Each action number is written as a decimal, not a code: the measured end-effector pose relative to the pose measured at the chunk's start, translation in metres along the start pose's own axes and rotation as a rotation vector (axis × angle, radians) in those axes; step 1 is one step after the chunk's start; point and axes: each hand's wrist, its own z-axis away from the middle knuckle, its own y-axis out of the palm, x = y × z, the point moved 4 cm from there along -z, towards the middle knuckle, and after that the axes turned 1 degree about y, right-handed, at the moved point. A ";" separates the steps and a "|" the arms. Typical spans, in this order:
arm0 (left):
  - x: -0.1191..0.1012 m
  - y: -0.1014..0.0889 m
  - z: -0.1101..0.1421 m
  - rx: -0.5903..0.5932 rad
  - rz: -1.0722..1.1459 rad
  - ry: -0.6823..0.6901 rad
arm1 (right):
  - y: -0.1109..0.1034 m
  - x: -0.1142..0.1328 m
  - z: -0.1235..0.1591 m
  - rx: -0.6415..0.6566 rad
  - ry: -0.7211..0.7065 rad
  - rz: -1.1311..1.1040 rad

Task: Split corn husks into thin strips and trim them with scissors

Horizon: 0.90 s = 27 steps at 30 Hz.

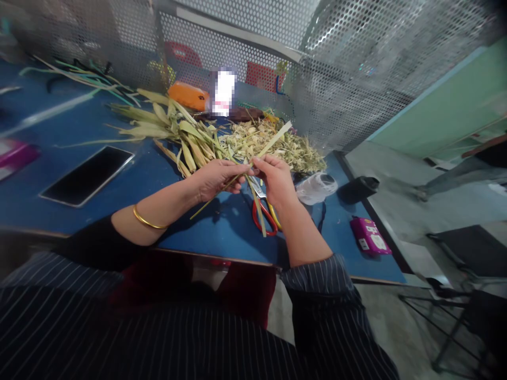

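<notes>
My left hand (222,178) and my right hand (275,178) meet over the blue table, fingertips pinched close together. Between them are dried leaf strips (276,138), long and pale green, crossing at the fingers. One strip end points up to the right, another hangs down over the scissors, and a thin stalk slants down left below my left hand. Scissors (271,220) with red and yellow handles lie underneath, partly covered by my right hand. Just beyond my left hand lies a bundle of dry husk-like leaves (188,145). A heap of shredded dry pieces (273,142) is behind my right hand.
A phone (87,176) lies to the left. At right are a clear plastic cup (317,188), a black cylinder (358,189) and a purple tissue pack (369,236). An orange packet (188,96) sits behind, before a perforated metal screen (233,45). A folding chair (471,250) stands right.
</notes>
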 end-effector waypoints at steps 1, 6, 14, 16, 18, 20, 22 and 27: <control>0.000 0.000 0.000 -0.006 -0.005 0.003 | -0.001 0.001 0.000 -0.024 -0.014 0.010; -0.001 0.003 0.002 -0.032 0.018 0.019 | -0.002 0.003 0.002 -0.187 -0.106 0.052; 0.001 -0.002 -0.001 -0.080 0.041 0.024 | -0.009 0.003 -0.003 -0.208 -0.163 0.164; -0.001 -0.006 -0.003 -0.120 0.094 0.053 | -0.016 0.018 0.001 -0.286 -0.272 0.294; -0.004 -0.010 -0.004 -0.163 0.142 0.098 | -0.019 0.038 0.014 -0.415 -0.477 0.456; -0.008 -0.012 -0.005 -0.189 0.176 0.145 | -0.011 0.050 0.025 -0.391 -0.579 0.614; -0.011 -0.013 -0.005 -0.213 0.211 0.196 | 0.003 0.047 0.032 -0.256 -0.574 0.738; -0.010 -0.010 -0.005 -0.261 0.236 0.221 | 0.030 0.008 0.030 -0.004 -0.385 0.795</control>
